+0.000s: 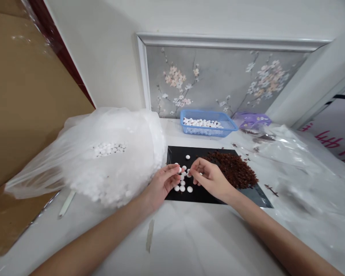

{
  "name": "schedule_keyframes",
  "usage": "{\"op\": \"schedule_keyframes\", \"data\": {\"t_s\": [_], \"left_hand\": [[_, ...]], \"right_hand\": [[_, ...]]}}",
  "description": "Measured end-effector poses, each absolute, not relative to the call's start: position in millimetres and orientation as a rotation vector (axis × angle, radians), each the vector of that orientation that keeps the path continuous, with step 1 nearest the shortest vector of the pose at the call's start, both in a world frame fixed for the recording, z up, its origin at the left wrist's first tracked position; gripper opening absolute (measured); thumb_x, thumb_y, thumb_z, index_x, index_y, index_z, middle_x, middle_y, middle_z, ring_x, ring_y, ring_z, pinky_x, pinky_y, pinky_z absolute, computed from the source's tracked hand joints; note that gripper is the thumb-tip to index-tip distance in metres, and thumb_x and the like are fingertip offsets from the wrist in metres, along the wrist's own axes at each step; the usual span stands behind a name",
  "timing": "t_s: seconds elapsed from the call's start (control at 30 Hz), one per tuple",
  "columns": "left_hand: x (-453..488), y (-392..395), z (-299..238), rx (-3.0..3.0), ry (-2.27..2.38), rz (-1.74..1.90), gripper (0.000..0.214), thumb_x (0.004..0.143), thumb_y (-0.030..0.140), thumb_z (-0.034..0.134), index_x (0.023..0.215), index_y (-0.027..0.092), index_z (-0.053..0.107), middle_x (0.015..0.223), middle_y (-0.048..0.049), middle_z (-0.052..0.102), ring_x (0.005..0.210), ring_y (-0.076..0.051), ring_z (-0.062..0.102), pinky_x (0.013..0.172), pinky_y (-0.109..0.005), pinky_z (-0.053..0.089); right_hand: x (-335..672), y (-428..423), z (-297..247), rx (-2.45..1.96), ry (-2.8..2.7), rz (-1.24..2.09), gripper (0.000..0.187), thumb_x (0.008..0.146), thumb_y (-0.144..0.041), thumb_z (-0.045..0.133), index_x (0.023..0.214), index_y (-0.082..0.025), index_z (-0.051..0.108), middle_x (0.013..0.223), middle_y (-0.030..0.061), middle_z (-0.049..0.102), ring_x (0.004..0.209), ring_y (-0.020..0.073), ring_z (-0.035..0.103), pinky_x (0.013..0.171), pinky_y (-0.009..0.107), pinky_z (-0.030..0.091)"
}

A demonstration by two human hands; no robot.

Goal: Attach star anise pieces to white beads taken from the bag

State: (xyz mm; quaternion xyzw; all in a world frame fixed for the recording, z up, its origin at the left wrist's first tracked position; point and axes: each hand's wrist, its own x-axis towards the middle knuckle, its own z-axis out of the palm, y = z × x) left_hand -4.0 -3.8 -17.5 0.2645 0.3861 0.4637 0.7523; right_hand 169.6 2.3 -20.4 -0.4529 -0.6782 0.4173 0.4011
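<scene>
My left hand [164, 181] pinches a small white ball [179, 169] between thumb and fingertips, above a black mat [202, 196]. Just to its right, my right hand [208, 176] is closed with thumb and fingers together; what they grip is too small to make out. Several loose white balls, one of them the ball [189, 189] at the front, lie on the mat under and around my fingertips. Beyond my right hand is a heap of small dark brown pieces [237, 168], spread over the mat's right side.
A clear plastic bag [132, 130] full of white balls bulges at left. Behind the mat stands a blue basket [208, 132] with white balls that show dark spots. Crumpled plastic [293, 161] and a purple packet [254, 120] lie right. A cardboard box [25, 84] stands far left.
</scene>
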Motion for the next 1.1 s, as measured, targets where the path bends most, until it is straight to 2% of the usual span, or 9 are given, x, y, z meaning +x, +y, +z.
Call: {"op": "schedule_keyframes", "data": {"t_s": [0.13,0.3,0.37,0.47,0.57,0.73,0.9,1.1], "left_hand": [[-4,-4,-16,0.56,0.849,1.001,0.018,0.067,0.018,0.07,0.083,0.013,0.063,0.075,-0.0002,0.062,0.061,-0.004,0.055,0.062,-0.013,0.049],[-4,-4,-15,0.562,0.86,0.998,0.016,0.067,0.016,0.07,0.082,0.014,0.063,0.072,0.0006,0.061,0.061,-0.004,0.057,0.062,-0.013,0.049],[-3,-5,-15,0.564,0.868,1.003,0.015,0.068,0.015,0.069,0.082,0.014,0.064,0.072,0.0009,0.061,0.064,-0.005,0.058,0.064,-0.014,0.049],[-2,-5,-13,0.56,0.876,1.005,0.013,0.068,0.014,0.069,0.08,0.014,0.063,0.073,0.0012,0.062,0.066,-0.005,0.058,0.067,-0.014,0.049],[0,-8,-13,0.588,0.869,0.989,0.011,0.07,0.019,0.068,0.078,0.014,0.063,0.075,0.0004,0.062,0.068,-0.005,0.058,0.069,-0.014,0.048],[4,-14,-16,0.685,0.828,0.943,0.019,0.073,0.032,0.066,0.081,0.015,0.06,0.076,-0.0003,0.061,0.068,-0.006,0.057,0.066,-0.015,0.046],[4,-17,-15,0.7,0.799,0.913,0.02,0.072,0.033,0.066,0.079,0.015,0.06,0.075,0.0008,0.06,0.067,-0.005,0.055,0.067,-0.016,0.045],[4,-17,-14,0.723,0.813,0.897,0.021,0.073,0.034,0.065,0.075,0.014,0.06,0.076,0.0005,0.059,0.068,-0.005,0.053,0.07,-0.016,0.044]], "right_hand": [[167,4,-18,-1.114,-1.545,1.148,0.021,0.073,-0.036,0.062,0.073,-0.016,0.055,0.056,-0.0023,0.054,0.047,0.0093,0.052,0.047,0.022,0.045],[170,5,-18,-1.168,-1.582,0.957,0.02,0.071,-0.036,0.064,0.075,-0.017,0.063,0.05,-0.003,0.052,0.043,0.0093,0.049,0.042,0.022,0.04],[171,3,-18,-1.172,-1.604,0.851,0.018,0.075,-0.035,0.06,0.078,-0.018,0.063,0.054,-0.002,0.055,0.043,0.0089,0.047,0.043,0.022,0.041],[171,-1,-14,-1.145,-1.673,0.638,0.014,0.08,-0.029,0.053,0.083,-0.019,0.063,0.071,0.0013,0.061,0.045,0.0078,0.045,0.044,0.023,0.042],[170,-5,-11,-1.088,-1.797,0.454,0.014,0.082,-0.023,0.049,0.085,-0.02,0.063,0.078,0.0029,0.062,0.049,0.008,0.047,0.045,0.022,0.041],[168,-10,-12,-1.057,-1.873,0.334,0.014,0.081,-0.021,0.05,0.087,-0.021,0.063,0.072,0.0015,0.06,0.047,0.0078,0.046,0.044,0.022,0.042],[165,-17,-14,-1.074,-1.828,0.207,0.014,0.08,-0.02,0.052,0.092,-0.023,0.061,0.056,-0.003,0.054,0.044,0.0089,0.046,0.047,0.022,0.043],[163,-23,-15,-1.09,-1.906,0.179,0.013,0.082,-0.021,0.051,0.092,-0.024,0.058,0.055,-0.0041,0.055,0.042,0.0082,0.047,0.045,0.02,0.042]]}}
